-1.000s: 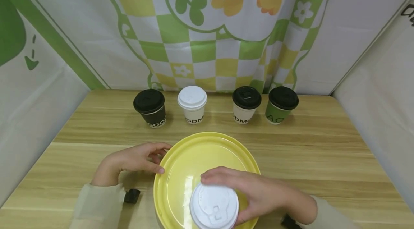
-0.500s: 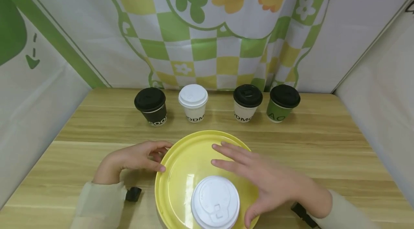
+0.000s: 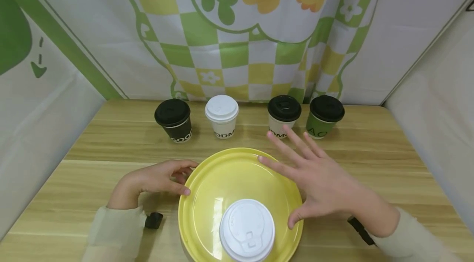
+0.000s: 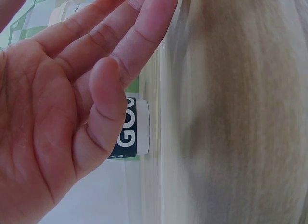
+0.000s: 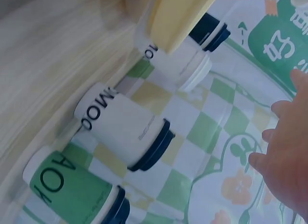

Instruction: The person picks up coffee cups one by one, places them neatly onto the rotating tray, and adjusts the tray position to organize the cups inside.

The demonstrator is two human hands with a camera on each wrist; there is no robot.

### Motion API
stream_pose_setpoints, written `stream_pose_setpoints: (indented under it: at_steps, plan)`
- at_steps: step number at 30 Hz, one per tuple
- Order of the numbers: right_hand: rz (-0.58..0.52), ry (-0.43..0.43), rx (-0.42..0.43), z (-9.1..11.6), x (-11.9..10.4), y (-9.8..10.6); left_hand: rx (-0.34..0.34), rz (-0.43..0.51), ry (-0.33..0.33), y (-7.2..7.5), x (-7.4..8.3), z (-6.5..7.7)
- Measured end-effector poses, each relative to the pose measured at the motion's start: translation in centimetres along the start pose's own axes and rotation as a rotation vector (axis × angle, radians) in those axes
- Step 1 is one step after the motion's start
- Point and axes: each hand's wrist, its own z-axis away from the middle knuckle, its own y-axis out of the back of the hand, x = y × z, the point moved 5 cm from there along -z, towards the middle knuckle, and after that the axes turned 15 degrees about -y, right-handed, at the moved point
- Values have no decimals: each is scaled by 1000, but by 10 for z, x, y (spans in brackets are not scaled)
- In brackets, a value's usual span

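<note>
A round yellow tray stands on the table at the near middle. On it sits a paper cup with a white lid, its sides mostly hidden from above. My left hand rests against the tray's left rim, thumb at the edge and fingers beside it. In the left wrist view, the fingers look loosely extended and the little finger is bent. My right hand is over the tray's right edge with its fingers spread and holds nothing. Its fingertips overlap the cream cup with a black lid.
Along the back stand a black cup, a white-lidded cream cup and a green cup with black lid. Behind them hangs a checked curtain. Fabric walls flank the wooden table.
My right hand has let go of the white-lidded cup on the tray and moved up and right, its fingers spreading. The left hand has stayed at the rim.
</note>
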Motion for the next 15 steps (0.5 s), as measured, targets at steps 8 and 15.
stream_pose_setpoints:
  at_steps: [8, 15]
  plan:
    - [20, -103, -14, -4, 20, 7, 8, -5, 21, 0, 0, 1]
    - [5, -211, -5, -4, 42, 13, 6, 10, 16, 0, 0, 1]
